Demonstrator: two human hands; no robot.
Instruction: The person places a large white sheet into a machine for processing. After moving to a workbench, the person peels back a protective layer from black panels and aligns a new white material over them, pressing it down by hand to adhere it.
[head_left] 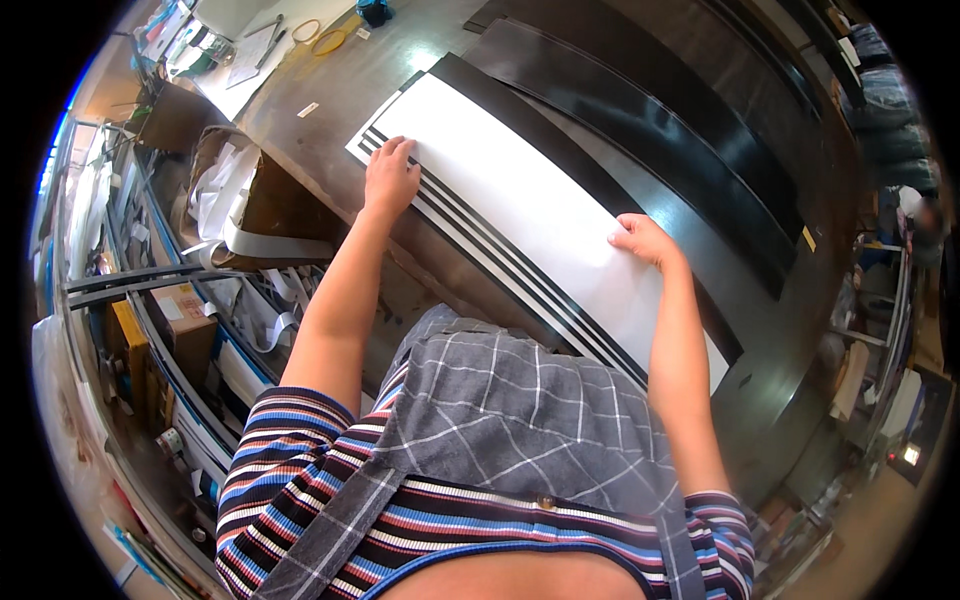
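A long white sheet (510,185) lies slantwise across the dark table, with several black and white strips (470,228) along its near edge. Beneath its far edge a black sheet (540,135) shows. My left hand (393,178) rests on the strips near the sheet's left end, fingers bent forward and a little apart, pressing down. Toward the right end, my right hand (648,243) pinches the sheet's far edge, its thumb on the white face and the other fingers curled, partly hidden.
Several glossy black sheets (620,100) overlap on the table's (300,135) far side. At left stands an open cardboard box (275,200) of white scraps, above a cluttered rack (190,290). Tape rings (328,42) and a pen on paper (268,48) lie far left.
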